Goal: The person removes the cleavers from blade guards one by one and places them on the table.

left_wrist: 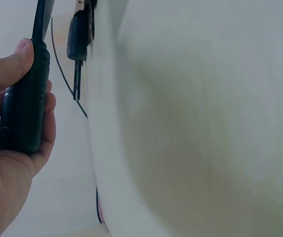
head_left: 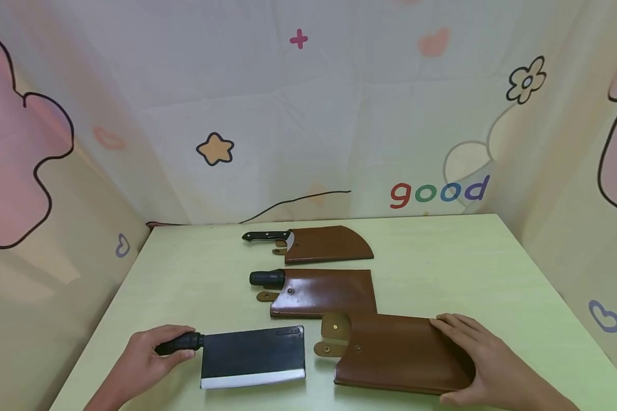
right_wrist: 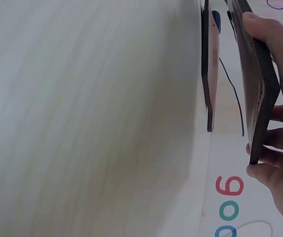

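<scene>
Toward the near edge of the tabletop [head_left: 493, 274], your left hand [head_left: 146, 355] curls round the handle [head_left: 187, 341] of the cleaver [head_left: 253, 357] and your right hand [head_left: 493, 365] grips the right end of the sheath [head_left: 401, 354] — seemingly aligning them — so the next move probably calls for sliding it in level.

Cleaver [head_left: 253, 357] low in frame, left of centre; sheath [head_left: 401, 354] lower right. Middle sheathed knife [head_left: 329, 292] below frame centre; far sheathed knife [head_left: 329, 245] behind it.

Head view forward, down; wrist views close, rolled sideways; table [head_left: 185, 279] shared.
</scene>
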A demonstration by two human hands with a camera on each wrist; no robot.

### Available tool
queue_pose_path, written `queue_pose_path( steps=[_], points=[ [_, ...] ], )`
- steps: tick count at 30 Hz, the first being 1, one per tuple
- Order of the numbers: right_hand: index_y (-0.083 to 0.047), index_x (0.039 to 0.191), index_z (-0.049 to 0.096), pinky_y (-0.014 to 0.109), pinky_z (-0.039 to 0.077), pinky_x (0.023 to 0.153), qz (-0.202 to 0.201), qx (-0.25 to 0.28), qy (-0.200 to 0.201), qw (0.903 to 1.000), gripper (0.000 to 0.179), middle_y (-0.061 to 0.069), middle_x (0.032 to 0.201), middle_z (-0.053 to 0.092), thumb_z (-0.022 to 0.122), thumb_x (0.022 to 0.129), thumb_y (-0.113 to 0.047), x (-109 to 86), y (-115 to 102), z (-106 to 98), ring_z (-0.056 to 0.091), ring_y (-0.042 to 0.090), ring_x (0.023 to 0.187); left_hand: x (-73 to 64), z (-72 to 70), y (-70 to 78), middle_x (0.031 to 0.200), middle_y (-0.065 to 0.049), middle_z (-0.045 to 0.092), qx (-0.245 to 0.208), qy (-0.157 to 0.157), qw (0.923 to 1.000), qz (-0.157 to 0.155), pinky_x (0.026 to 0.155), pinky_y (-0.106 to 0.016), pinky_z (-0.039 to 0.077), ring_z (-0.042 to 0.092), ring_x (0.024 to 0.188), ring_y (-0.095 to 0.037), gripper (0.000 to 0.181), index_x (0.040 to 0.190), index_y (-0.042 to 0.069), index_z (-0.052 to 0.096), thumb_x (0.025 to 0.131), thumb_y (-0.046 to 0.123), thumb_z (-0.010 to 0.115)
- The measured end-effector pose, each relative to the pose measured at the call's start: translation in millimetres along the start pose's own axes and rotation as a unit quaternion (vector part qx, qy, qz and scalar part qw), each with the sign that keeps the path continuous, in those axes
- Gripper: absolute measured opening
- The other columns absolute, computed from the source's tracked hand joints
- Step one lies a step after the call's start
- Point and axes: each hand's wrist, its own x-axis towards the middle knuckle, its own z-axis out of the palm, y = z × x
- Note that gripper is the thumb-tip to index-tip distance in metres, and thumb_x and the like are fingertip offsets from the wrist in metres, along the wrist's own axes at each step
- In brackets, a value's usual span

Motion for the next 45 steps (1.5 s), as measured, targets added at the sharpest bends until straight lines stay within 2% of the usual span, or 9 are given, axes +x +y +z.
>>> queue_pose_path(
  steps=[5,10,13,20,24,32,36,40,45],
  points=[
    [-0.022,0.153,0.048,0.039,0.054,0.088,-0.003,0.007,0.0,1.0,0.118,0.005,0.143,0.056,0.088,0.056,-0.075,-7.1,7.0,-3.4,0.028,-0.004,0.139,-5.5,-3.7,-12.1,0.103,0.007,0.076,0.001,-0.014,0.9999,0.008,0.074,-0.014,0.05,0.067,0.094,0.001,0.034,0.11,0.015,0.079,0.078,0.021,0.09],
    [-0.025,0.154,0.046,0.017,0.037,0.096,-0.007,0.02,0.002,0.9998,0.12,0.005,0.144,0.055,0.089,0.054,-0.074,-11.9,13.6,-2.8,0.022,-0.009,0.141,-5.4,-6.2,-22.0,0.104,0.007,0.076,0.002,-0.03,0.9995,0.006,0.073,-0.02,0.052,0.066,0.094,0.001,0.033,0.109,0.016,0.079,0.078,0.024,0.09],
    [-0.023,0.153,0.048,0.019,0.039,0.095,-0.011,0.013,0.0,0.9999,0.12,0.005,0.144,0.055,0.088,0.053,-0.076,-12.9,16.0,-1.1,0.022,-0.009,0.141,-3.5,-7.0,-26.7,0.104,0.005,0.077,0.006,-0.036,0.9993,0.005,0.073,-0.022,0.053,0.066,0.094,0.001,0.034,0.109,0.016,0.079,0.078,0.025,0.09],
    [-0.02,0.151,0.05,0.045,0.053,0.086,-0.013,-0.004,-0.008,0.9999,0.12,0.006,0.144,0.056,0.087,0.052,-0.077,-13.6,17.2,1.4,0.027,-0.003,0.141,1.3,-7.8,-33.4,0.104,0.004,0.077,0.009,-0.051,0.9986,0.009,0.071,-0.024,0.053,0.066,0.092,0.001,0.033,0.109,0.017,0.079,0.078,0.026,0.089],
    [-0.022,0.151,0.05,0.048,0.055,0.086,0.001,-0.005,-0.027,0.9996,0.119,0.005,0.145,0.056,0.084,0.054,-0.081,-13.9,17.8,1.7,0.03,0.002,0.138,2.2,-7.0,-36.8,0.105,0.003,0.076,0.021,-0.07,0.9974,0.002,0.073,-0.027,0.054,0.067,0.094,-0.002,0.032,0.11,0.018,0.079,0.08,0.029,0.087],
    [-0.022,0.15,0.051,0.048,0.055,0.086,0.023,-0.005,-0.054,0.9983,0.116,0.003,0.146,0.055,0.083,0.055,-0.081,-13.5,17.8,0.6,0.042,0.015,0.133,3.4,-3.9,-44.9,0.108,0.004,0.075,0.038,-0.108,0.9932,-0.022,0.077,-0.029,0.053,0.066,0.096,-0.008,0.034,0.111,0.018,0.078,0.082,0.034,0.085],
    [-0.021,0.151,0.05,0.048,0.054,0.089,0.047,-0.005,-0.083,0.9954,0.117,0.0,0.148,0.053,0.078,0.058,-0.085,-13.2,18.2,1.4,0.048,0.022,0.13,4.8,-2.8,-44.3,0.106,0.006,0.075,0.066,-0.122,0.9901,-0.021,0.078,-0.032,0.051,0.065,0.094,-0.013,0.035,0.11,0.018,0.078,0.08,0.034,0.086],
    [-0.02,0.153,0.048,0.045,0.054,0.089,0.047,-0.003,-0.099,0.994,0.117,0.0,0.151,0.051,0.075,0.06,-0.087,-14.9,20.3,3.5,0.05,0.024,0.132,5.0,-1.5,-43.1,0.106,0.008,0.074,0.081,-0.129,0.9881,-0.025,0.08,-0.035,0.051,0.064,0.095,-0.015,0.036,0.11,0.019,0.079,0.079,0.035,0.087],
    [-0.019,0.155,0.046,0.046,0.055,0.09,0.052,0.004,-0.124,0.9909,0.119,0.005,0.154,0.048,0.069,0.062,-0.09,-16.3,22.5,6.1,0.052,0.03,0.133,5.6,0.1,-40.7,0.107,0.008,0.073,0.087,-0.143,0.9846,-0.05,0.083,-0.04,0.05,0.064,0.097,-0.018,0.038,0.111,0.019,0.078,0.079,0.036,0.087]
  ],
)
